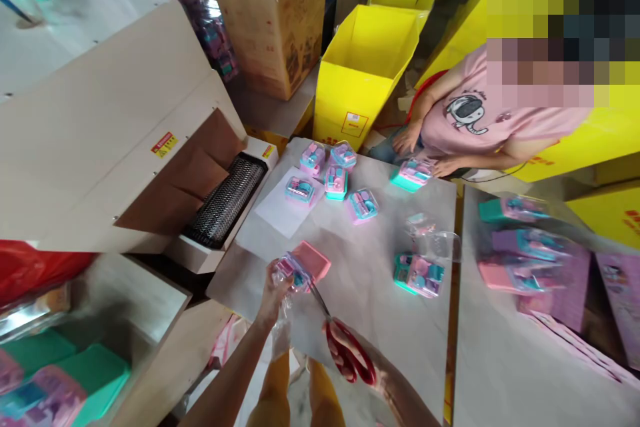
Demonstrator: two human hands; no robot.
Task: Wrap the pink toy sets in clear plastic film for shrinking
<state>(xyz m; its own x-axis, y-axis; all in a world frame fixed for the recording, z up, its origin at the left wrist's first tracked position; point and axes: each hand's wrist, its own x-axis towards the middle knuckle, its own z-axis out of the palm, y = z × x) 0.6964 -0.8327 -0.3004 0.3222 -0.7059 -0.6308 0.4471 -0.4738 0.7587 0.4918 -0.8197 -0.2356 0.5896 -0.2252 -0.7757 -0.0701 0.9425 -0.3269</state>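
Pink plastic box with clear-wrapped small pink, blue and lilac pieces on one side (311, 260) is, in the head view, held up at the near part of a pale grey table (380, 340), in front of the person's body. The left hand (277, 283) grips it at its wrapped left side, fingers closed around it, and loose crinkled transparent film (283, 323) hangs below that hand. The right hand (361, 355) is closed around the looped handles of red-handled metal scissors (345, 347); the blades point up and left to the box's near right edge. Whether they touch the film, I cannot tell.

Farther back on the table stands a group of five small pink, lilac and turquoise packed boxes (336, 181), one of them on a white paper sheet (280, 210). Near the table's right edge lie turquoise and lilac packed boxes (419, 273), just beside loose clear plastic (443, 245). Across the table, a co-worker in a pink shirt (530, 127) has one hand at a turquoise-based packed box (414, 175).

On the left is a white machine with a metal mesh conveyor (227, 200). Behind the table stand a tall open yellow carton (357, 90) and a large brown cardboard box (275, 27).
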